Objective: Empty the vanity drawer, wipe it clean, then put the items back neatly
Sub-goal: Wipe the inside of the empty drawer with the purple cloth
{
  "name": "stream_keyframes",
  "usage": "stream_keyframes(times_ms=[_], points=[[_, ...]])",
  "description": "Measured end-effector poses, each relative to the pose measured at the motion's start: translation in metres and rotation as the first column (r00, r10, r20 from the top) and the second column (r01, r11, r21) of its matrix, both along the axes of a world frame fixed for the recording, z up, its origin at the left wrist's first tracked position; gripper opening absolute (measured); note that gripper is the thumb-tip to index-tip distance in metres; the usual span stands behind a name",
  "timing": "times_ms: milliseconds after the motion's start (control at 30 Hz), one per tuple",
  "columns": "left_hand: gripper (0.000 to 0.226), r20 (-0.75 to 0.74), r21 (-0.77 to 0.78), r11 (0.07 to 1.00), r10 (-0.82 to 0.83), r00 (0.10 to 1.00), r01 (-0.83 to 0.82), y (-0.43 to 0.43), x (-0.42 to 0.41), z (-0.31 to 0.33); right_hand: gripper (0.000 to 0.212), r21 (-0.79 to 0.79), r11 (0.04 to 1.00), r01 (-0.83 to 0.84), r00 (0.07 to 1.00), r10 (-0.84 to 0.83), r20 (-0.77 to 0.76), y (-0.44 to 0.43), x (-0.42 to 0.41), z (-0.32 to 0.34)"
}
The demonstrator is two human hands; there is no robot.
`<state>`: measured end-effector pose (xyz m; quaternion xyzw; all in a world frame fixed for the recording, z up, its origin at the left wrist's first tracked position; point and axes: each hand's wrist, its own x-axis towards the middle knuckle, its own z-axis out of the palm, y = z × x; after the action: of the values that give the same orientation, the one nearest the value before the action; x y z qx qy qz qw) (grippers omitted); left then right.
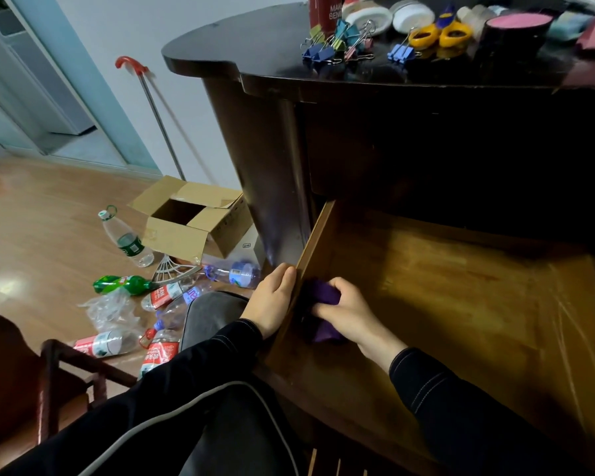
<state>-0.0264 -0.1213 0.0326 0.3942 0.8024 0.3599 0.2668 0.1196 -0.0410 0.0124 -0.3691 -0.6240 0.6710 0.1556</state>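
Plainly, the drawer stood pulled well out from under the dark bench, its wooden bottom bare and glossy. The right hand was inside it at the near left corner, fingers clenched round a bunched purple cloth that was pressed against the drawer's bottom and left wall. The left hand rested on the outer side of that wall, fingers fairly straight and released, their tips reaching its top edge; the thumb was hidden behind the wall.

Up on the bench lay a cluster of coloured binder clips, with one blue clip a little apart to the right. Just beside that were yellow-handled scissors. Behind them stood a red can, two white round lids and a black container with a pink top.

On the wooden floor to the left sat an open cardboard box against the vanity's side, with a clear bottle, a green bottle and several more plastic bottles scattered near it. A metal pole with a red hook leaned on the wall behind.
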Motion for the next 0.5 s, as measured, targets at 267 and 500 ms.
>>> stream_keyframes(times_ms=[267,500], points=[[0.039,0.004,-0.015,1.0,-0.016,1.0,0.016,0.0018,-0.0014,-0.0004,0.041,-0.06,0.998,0.035,0.999,-0.037,-0.04,0.0023,-0.0014,0.0063],[0.035,0.019,0.021,0.999,-0.035,0.999,0.035,0.0019,-0.0015,-0.001,0.046,-0.048,0.998,0.036,0.998,-0.038,-0.054,0.0018,-0.0024,0.0074]])
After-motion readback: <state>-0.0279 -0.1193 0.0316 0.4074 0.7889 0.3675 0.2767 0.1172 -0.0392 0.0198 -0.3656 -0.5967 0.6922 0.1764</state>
